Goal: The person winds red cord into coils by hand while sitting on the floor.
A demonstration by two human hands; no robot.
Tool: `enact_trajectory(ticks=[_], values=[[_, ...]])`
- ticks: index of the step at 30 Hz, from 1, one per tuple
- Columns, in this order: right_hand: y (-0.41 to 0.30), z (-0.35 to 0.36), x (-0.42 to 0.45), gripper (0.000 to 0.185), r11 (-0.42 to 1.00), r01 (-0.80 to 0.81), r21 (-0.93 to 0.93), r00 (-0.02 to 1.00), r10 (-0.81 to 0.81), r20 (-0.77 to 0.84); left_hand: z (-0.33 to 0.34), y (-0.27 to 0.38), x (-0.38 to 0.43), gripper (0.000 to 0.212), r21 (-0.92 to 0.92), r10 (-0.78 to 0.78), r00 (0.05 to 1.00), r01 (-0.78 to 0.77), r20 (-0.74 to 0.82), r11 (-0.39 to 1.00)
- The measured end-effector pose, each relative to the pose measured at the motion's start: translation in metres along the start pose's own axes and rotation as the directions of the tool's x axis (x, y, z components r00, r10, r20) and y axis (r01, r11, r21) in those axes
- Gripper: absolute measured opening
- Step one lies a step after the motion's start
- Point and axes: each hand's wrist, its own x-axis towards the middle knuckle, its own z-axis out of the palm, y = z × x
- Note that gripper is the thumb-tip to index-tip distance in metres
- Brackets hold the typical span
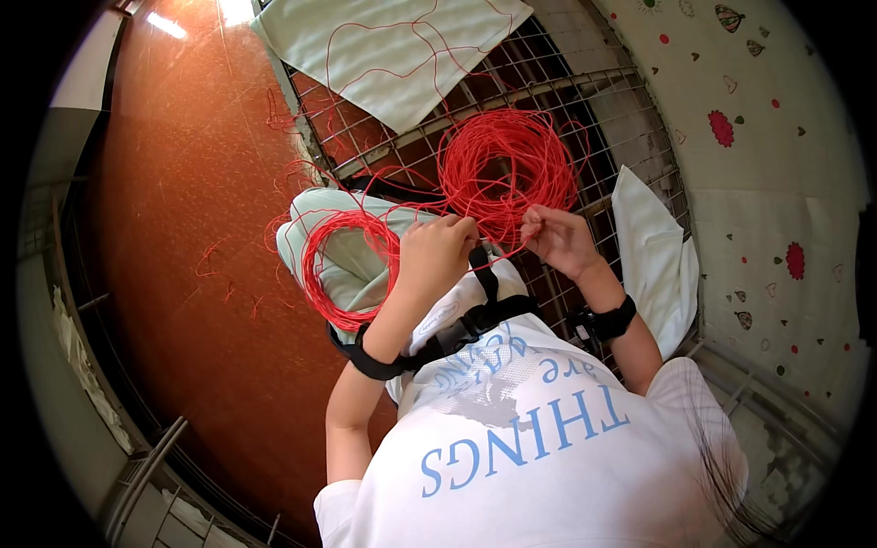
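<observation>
My left hand (436, 253) is closed with thin red cord at its fingers, beside a small loop coil of red cord (316, 308) lying over the light green trousers. Slightly curled, my right hand (558, 240) pinches a red strand between thumb and fingertips. A length of cord runs between the two hands. Just beyond them, a larger, tangled coil of red cord (507, 130) rests on a wire mesh surface (411, 154). Loose strands link the two coils. Parts of the cord inside the left fist are hidden.
A pale cloth (390, 55) with loose red strands over it covers part of the mesh ahead. Another pale cloth (651, 274) lies at the right, beside a patterned sheet (754, 205). Short red cord scraps (209, 260) are scattered on the reddish-brown floor (192, 171).
</observation>
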Motion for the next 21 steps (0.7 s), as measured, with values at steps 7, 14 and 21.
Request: enact_trajectory(ticks=[7,14,21], values=[[-0.021,-0.022,0.020,0.022,0.990,-0.034,0.133,0.996,0.023,0.083,-0.031,0.001,-0.014,0.010,0.117,0.177,0.981,-0.185,0.074,0.976],[-0.034,-0.010,0.019,0.008,0.984,0.169,-0.048,0.983,-0.172,-0.070,-0.035,0.014,-0.013,0.015,-0.024,0.254,0.967,-0.254,-0.012,0.967],[-0.056,-0.022,0.023,0.024,0.974,-0.007,0.226,1.000,0.007,0.000,-0.050,0.034,-0.018,0.013,-0.091,0.186,0.975,-0.197,-0.119,0.976]])
